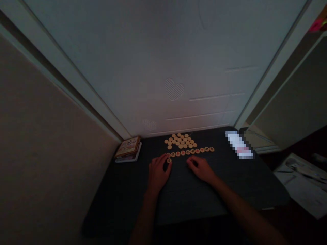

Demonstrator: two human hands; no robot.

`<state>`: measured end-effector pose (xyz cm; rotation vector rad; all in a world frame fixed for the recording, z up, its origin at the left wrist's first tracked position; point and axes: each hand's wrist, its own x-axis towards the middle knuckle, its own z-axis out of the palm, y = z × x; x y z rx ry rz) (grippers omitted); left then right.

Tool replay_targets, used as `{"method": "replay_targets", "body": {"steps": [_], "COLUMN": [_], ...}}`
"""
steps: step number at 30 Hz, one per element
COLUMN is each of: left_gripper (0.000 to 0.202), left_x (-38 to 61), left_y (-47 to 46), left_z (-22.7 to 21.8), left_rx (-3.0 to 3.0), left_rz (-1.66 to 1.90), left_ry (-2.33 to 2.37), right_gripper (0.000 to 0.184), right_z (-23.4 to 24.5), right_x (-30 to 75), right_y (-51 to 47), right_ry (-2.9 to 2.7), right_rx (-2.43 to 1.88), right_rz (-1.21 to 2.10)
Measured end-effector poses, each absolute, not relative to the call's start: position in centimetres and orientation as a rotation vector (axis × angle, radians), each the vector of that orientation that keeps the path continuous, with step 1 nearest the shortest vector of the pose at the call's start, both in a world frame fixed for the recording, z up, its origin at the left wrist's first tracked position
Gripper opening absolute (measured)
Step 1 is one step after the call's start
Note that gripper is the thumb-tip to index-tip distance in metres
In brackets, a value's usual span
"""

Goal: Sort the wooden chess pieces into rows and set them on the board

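The left hand lies palm down and loose on the dark tabletop, gripping nothing, its thumb and forefinger just touching a single disc that sits a little nearer the person than the rest. The right hand rests flat beside it, fingers slightly curled and unclenched. In the dim light I cannot tell whether a piece lies under its fingertips. Just beyond both hands runs a row of discs with dark marks on their upper faces, each touching or nearly touching its neighbour. Behind the row lies a loose cluster of plain-faced discs, close to the foot of the white door panel. The discs look like small, stiff, light wooden pieces with smooth faces. They would likely slide easily on the tabletop and should come to no harm from a knock. Being thin and flat, each seems best taken by its rim between thumb and forefinger, or pushed flat with one fingertip; a pinch from above could nudge the neighbours out of line. To the left, well apart from the discs, a small box lies on a second flat thing at the tabletop's corner. To the right a blurred white object lies near the far edge, and papers lie off the tabletop.
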<state>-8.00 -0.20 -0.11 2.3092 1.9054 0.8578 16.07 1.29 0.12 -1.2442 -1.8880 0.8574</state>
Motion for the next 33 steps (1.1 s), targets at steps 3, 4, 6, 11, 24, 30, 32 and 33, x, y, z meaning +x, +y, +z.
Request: {"method": "replay_targets", "body": {"steps": [3, 4, 6, 11, 24, 30, 32, 33], "left_gripper": [0.035, 0.035, 0.034, 0.030, 0.033, 0.037, 0.038, 0.040], "left_x": [-8.1, -8.1, -8.2, -8.3, -8.4, -7.3, -7.1, -7.1], "left_y": [-0.2, -0.2, -0.2, -0.2, -1.8, -2.1, -2.0, -1.9], "left_z": [-0.1, -0.1, -0.1, -0.4, 0.1, -0.1, -0.2, -0.3], "left_rx": [2.299, 2.294, 2.281, 2.268, 2.381, 2.408, 2.397, 2.383], "left_rz": [0.898, 0.912, 0.938, 0.954, 0.807, 0.789, 0.793, 0.799], "left_ry": [1.889, 1.885, 1.878, 1.858, 1.810, 1.638, 1.630, 1.643], "right_gripper": [0.022, 0.022, 0.022, 0.021, 0.023, 0.023, 0.024, 0.024], "right_z": [0.2, 0.2, 0.2, 0.1, 0.1, 0.1, 0.1, 0.1], "right_x": [16.0, 16.0, 16.0, 16.0, 15.8, 15.8, 15.8, 15.9], "right_y": [1.2, 1.2, 1.2, 1.2, 1.0, 1.1, 1.1, 1.1], "right_ry": [-1.895, -1.898, -1.905, -1.919, -1.940, -1.932, -1.926, -1.924], "right_rx": [-1.250, -1.251, -1.247, -1.253, -1.266, -1.261, -1.264, -1.264], "right_rz": [0.849, 0.845, 0.840, 0.822, 0.770, 0.780, 0.781, 0.782]}}
